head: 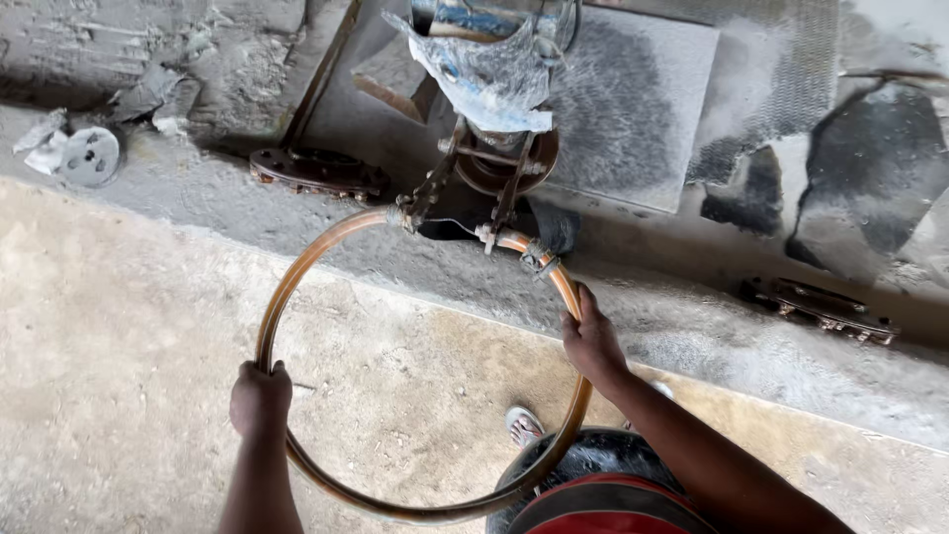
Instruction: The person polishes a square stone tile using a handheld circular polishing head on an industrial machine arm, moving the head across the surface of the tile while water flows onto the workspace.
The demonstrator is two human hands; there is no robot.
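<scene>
Rusty ring in both hands' closed fingers.

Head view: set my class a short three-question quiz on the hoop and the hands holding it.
1. True or false: both hands grip the hoop.
2. Which hand is nearer the machine? A) left hand B) right hand
3. What lies on the ledge at far left?

Key:
1. True; each hand is closed on the hoop's rim, one on either side.
2. B; it grips the hoop close to the clamps.
3. A round grey disc with holes.
</scene>
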